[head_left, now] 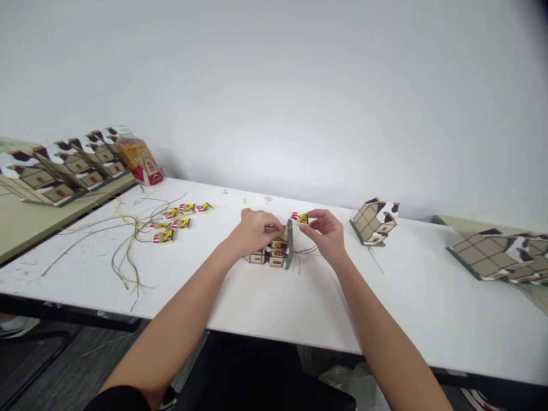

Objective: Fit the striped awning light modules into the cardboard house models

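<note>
A small model house lies on its side on the white table, its grey base facing right. My left hand rests over it with bent fingers, pinching at its upper part near a thin wire; the fingers partly hide the house. Just right of the base, my right hand pinches a small yellow-and-red printed piece between thumb and fingertips. Thin dark wires stick out from the base beneath it. Similar printed pieces with long wires lie in a loose group at the left.
One model house stands to the right on the white table. Several more houses line the left surface, and others sit at the far right. A drink bottle stands at the back left, before the pale wall.
</note>
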### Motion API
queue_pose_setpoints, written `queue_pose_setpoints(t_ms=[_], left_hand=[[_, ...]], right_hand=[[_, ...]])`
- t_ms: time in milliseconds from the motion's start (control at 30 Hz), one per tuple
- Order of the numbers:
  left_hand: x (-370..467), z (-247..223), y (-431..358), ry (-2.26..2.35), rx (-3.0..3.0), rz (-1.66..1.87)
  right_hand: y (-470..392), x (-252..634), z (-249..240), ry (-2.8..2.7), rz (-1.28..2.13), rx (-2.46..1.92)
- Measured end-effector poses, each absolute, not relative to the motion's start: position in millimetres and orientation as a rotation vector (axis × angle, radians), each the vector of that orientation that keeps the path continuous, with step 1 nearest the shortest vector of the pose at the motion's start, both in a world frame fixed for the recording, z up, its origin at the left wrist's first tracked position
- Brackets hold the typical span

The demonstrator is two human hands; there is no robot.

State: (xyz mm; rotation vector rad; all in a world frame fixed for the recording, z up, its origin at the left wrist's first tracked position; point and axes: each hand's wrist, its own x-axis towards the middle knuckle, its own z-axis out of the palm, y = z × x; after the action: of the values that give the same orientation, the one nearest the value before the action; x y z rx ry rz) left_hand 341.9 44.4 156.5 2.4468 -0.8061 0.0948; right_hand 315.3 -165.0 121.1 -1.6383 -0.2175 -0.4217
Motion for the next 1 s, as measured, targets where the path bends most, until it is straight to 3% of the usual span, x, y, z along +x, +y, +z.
queue_pose_setpoints(t_ms=[1000], left_hand=[[335.4,155.9,38.2,-0.694,2.37,0.017]], right_hand=[[-161.1,314.9,116.4,-0.236,-0.394,-1.672]])
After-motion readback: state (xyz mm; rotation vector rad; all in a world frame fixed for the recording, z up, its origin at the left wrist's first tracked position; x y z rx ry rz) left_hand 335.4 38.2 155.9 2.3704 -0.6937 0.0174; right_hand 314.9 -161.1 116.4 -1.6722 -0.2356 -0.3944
